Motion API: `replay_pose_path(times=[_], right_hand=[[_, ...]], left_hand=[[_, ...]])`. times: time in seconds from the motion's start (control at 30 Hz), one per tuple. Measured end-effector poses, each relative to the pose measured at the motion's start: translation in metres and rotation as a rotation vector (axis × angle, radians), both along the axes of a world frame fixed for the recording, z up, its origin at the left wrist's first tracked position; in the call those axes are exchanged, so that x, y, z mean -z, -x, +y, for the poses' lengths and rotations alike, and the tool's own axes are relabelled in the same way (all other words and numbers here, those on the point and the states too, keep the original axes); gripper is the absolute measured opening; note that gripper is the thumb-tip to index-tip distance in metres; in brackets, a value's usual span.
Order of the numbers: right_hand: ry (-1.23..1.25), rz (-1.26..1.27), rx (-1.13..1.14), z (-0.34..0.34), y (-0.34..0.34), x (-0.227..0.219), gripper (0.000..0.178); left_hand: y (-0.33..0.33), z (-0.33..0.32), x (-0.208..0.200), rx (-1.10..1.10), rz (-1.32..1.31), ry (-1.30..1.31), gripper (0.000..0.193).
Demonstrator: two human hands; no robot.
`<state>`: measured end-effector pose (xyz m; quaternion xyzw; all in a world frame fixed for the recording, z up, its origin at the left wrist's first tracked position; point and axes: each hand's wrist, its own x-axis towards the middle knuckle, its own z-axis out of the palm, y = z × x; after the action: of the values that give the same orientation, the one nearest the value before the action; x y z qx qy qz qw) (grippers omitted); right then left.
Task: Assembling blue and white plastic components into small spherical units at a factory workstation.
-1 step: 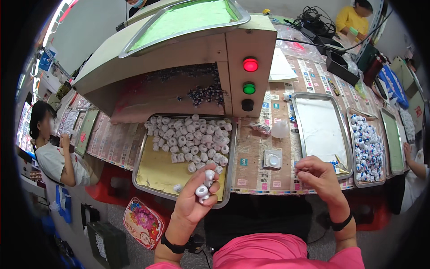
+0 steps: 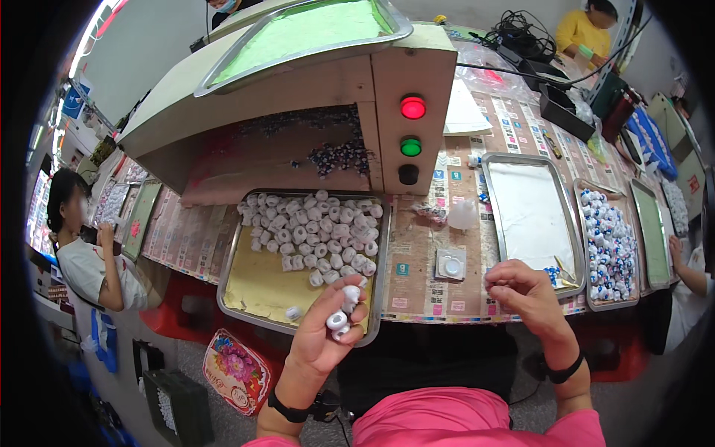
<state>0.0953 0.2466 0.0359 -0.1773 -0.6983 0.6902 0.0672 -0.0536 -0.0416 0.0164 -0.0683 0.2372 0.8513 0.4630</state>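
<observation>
My left hand [image 2: 325,325] is closed around several round white beads [image 2: 337,320] with wide holes, just over the near edge of a metal tray [image 2: 223,287]. A heap of similar white beads [image 2: 309,231] fills the back and right of that tray, on a yellow lining; one loose bead [image 2: 293,313] lies apart near my left fingers. Held over the table's front edge, my right hand [image 2: 527,296] has its fingers bent and pressed together toward the thumb. Anything between those fingertips is too small to make out. A small square block [image 2: 450,265] with a round white centre sits on the table between my hands.
A beige machine [image 2: 290,112] with red and green lights stands behind the bead tray. On the right are a white-lined tray [image 2: 532,216] holding small blue pieces and pointed tools, then a tray of blue-and-white beads [image 2: 609,249]. A translucent cup [image 2: 463,214] stands mid-table. Other people sit around.
The whole view has slid slightly left. The white beads in my left hand sit a little differently; my right hand keeps nearly the same pose.
</observation>
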Motion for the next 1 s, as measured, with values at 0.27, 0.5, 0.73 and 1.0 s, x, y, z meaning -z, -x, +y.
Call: replay_pose_path(times=[0.27, 0.5, 0.73, 1.0], right_hand=[[0.178, -0.071, 0.015, -0.009, 0.005, 0.005, 0.024], [0.158, -0.109, 0.039, -0.010, 0.013, -0.001, 0.023], [0.017, -0.073, 0.041, -0.004, 0.024, 0.011, 0.020], [-0.377, 0.052, 0.000, -0.008, 0.037, 0.021, 0.017]], left_hand=[[-0.021, 0.019, 0.005, 0.055, -0.008, -0.082, 0.020], [-0.034, 0.026, 0.011, 0.114, 0.028, -0.113, 0.029], [-0.036, 0.021, 0.008, 0.110, 0.039, 0.017, 0.032], [-0.040, 0.020, 0.008, 0.091, -0.139, -0.069, 0.027]])
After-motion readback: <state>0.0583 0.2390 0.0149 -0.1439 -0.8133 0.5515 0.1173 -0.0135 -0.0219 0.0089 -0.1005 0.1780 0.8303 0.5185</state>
